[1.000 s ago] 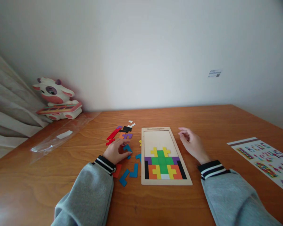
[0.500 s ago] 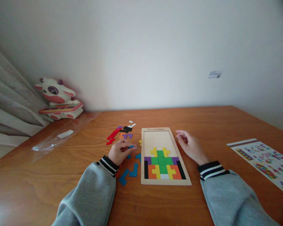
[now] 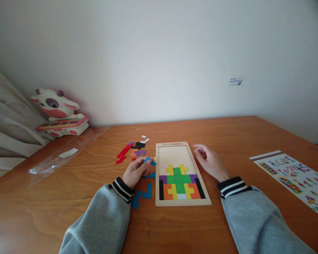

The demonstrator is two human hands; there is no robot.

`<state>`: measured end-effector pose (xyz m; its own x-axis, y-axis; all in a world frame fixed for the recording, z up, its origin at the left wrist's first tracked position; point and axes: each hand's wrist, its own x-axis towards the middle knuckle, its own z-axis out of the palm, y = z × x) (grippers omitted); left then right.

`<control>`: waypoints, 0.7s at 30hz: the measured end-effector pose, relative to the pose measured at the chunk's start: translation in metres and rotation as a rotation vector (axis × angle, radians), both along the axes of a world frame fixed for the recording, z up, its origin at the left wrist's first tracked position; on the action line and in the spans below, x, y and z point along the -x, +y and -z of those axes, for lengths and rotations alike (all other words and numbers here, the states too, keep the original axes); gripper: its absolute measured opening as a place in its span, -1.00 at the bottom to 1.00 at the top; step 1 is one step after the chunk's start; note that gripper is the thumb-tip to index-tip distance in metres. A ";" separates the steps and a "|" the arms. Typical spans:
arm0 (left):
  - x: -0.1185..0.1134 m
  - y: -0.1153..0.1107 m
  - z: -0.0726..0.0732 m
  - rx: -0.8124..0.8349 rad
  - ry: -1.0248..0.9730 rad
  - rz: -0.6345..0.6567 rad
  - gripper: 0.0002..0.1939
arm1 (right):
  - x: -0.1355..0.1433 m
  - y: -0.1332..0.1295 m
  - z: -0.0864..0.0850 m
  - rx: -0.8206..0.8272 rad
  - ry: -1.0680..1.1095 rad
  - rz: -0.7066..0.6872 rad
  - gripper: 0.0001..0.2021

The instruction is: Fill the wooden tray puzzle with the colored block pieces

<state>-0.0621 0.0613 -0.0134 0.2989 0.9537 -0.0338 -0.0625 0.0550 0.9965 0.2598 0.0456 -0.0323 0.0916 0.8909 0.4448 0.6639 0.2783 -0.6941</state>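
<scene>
A blue puzzle piece (image 3: 153, 163) is pinched between the thumb and fingers of my left hand (image 3: 135, 171), just left of the wooden puzzle board (image 3: 172, 153). In the board's lower part, green, yellow, orange, purple, black and white pieces lie fitted together; its upper part shows bare wood. My right hand (image 3: 211, 161) rests at the board's right edge with fingers loosely curled and apart, holding nothing. More blue pieces (image 3: 147, 191) lie on the table below my left hand, and some are partly hidden by it.
Beyond my left hand lie loose red (image 3: 125, 149), black (image 3: 140, 144), purple and white pieces. A clear plastic bag (image 3: 53, 160) stretches along the left, near a cow toy with a keyboard (image 3: 60, 114). At the right lies a printed pattern sheet (image 3: 294, 178).
My left hand has raised and turned the blue piece, so more of its face shows. My right hand stays beside the board. The whole view has shifted slightly.
</scene>
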 end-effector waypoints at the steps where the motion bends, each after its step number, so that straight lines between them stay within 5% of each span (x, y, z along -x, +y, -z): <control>1: -0.001 0.001 0.000 0.045 -0.044 -0.003 -0.54 | 0.000 0.000 -0.001 0.002 -0.001 -0.003 -0.73; 6: -0.003 0.003 -0.003 0.165 -0.112 0.068 -0.66 | 0.001 -0.001 -0.003 -0.009 0.001 -0.005 -0.72; 12: -0.002 0.003 -0.001 0.108 -0.136 0.029 -0.57 | 0.001 -0.001 -0.002 -0.003 -0.003 -0.013 -0.72; 16: -0.007 0.000 0.007 -0.063 0.065 0.026 -0.51 | 0.000 0.000 0.001 -0.022 -0.014 -0.027 -0.73; 21: -0.010 -0.003 0.004 -0.447 0.403 0.060 -0.75 | 0.000 0.000 0.001 -0.028 -0.028 -0.042 -0.73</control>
<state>-0.0519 0.0582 -0.0173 0.3997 0.8836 0.2440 0.3153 -0.3825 0.8685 0.2599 0.0457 -0.0334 0.0414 0.8809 0.4714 0.6699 0.3256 -0.6672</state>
